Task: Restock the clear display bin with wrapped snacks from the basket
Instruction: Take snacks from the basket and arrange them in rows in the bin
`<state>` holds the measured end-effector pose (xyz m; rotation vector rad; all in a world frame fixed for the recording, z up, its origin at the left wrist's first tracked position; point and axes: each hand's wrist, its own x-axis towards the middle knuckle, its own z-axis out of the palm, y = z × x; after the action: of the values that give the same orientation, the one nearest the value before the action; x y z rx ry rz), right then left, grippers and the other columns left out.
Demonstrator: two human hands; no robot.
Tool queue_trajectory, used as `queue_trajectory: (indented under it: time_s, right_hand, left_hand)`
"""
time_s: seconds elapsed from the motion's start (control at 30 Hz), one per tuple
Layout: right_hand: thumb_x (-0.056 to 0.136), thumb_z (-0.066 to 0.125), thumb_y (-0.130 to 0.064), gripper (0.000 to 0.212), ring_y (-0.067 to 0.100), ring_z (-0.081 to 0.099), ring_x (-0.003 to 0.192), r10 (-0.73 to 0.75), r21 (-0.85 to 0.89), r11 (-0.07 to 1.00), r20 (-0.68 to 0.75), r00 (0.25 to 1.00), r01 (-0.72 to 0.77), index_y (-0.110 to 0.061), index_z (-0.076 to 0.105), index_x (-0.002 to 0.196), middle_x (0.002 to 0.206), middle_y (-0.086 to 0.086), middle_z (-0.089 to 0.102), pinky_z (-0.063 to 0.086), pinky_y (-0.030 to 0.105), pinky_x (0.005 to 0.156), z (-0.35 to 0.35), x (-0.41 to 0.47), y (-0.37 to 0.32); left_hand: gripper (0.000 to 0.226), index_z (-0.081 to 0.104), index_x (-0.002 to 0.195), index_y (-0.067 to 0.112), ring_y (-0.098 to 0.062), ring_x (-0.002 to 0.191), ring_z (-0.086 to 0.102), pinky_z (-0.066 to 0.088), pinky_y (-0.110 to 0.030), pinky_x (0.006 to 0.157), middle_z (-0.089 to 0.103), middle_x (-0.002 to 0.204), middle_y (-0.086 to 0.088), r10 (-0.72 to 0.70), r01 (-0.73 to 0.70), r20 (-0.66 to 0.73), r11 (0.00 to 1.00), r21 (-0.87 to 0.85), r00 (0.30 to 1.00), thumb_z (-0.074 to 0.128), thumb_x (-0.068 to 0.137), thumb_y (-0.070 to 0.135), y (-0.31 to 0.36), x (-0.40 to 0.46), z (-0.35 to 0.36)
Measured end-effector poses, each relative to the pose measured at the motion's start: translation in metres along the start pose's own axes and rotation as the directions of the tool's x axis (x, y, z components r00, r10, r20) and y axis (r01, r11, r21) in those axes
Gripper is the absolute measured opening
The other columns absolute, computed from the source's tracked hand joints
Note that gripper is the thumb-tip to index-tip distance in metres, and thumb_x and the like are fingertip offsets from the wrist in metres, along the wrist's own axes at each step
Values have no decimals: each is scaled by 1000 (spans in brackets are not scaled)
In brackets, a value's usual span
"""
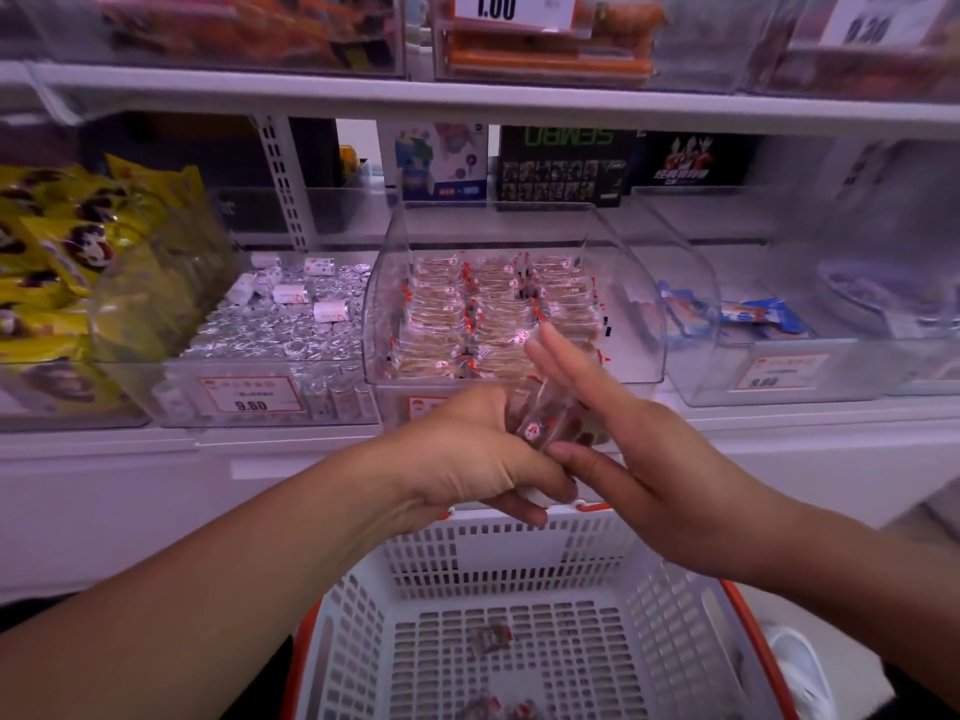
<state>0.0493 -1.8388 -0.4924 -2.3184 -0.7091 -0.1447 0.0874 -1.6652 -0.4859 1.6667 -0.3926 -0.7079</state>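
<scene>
I judge I'm mid-transfer: my left hand (470, 449) is closed around a stack of wrapped snacks (545, 420) above the basket (670, 595), my right hand (639, 433) steadies them flat-fingered, next lifting into the clear display bin (384, 283).

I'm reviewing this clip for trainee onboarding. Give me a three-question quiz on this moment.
1. True or false: the white basket still holds a few snacks.
2. Which bin sits left of the clear display bin? A) foil-wrapped pieces B) blue packets
3. What are the left hand and right hand holding between them?

Key: 1. true. 2. A. 3. A small stack of wrapped snacks.
</scene>
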Motion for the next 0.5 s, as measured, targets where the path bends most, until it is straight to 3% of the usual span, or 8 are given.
queue_trajectory:
  time_s: [0.1, 0.2, 0.37, 0.5]
  right_hand:
    - [97, 55, -12, 76, 6, 40, 139, -20, -39, 999, 69, 997, 23, -20, 9, 156, 153, -4, 41, 34, 24, 112, -1, -4, -3]
    - [88, 70, -9, 72, 3, 49, 129, -41, -60, 997, 62, 997, 45, -18, 35, 150, 141, -8, 53, 40, 28, 108, -10, 0, -6]
    - [68, 85, -17, 47, -1, 62, 88, -65, -175, 980, 186, 980, 98, -21, 69, 112, 97, -16, 66, 48, 18, 78, -37, 23, -16]
    - [61, 80, -30, 33, 8, 62, 72, -28, -268, 960, 210, 977, 85, -22, 68, 91, 79, -11, 67, 51, 31, 68, -52, 41, -27]
  left_hand:
    - [37, 70, 89, 17, -11, 69, 67, 57, -27, 60, 67, 76, -1, -56, 53, 51, 997, 59, 997, 72, 72, -15, 1, -2, 0]
    - [40, 64, 95, 12, -11, 63, 67, 57, -27, 56, 65, 67, 6, -94, 85, 52, 985, 147, 994, 77, 69, -16, 3, -1, -5]
    - [67, 54, 119, 7, -15, 65, 66, 54, -26, 50, 69, 86, -6, -57, 56, -2, 976, 211, 998, 83, 63, -13, 15, -2, -5]
    - [68, 54, 117, 13, -12, 65, 62, 44, -23, 45, 70, 83, -1, 26, -21, -43, 993, 120, 999, 86, 60, -8, 27, -6, -15]
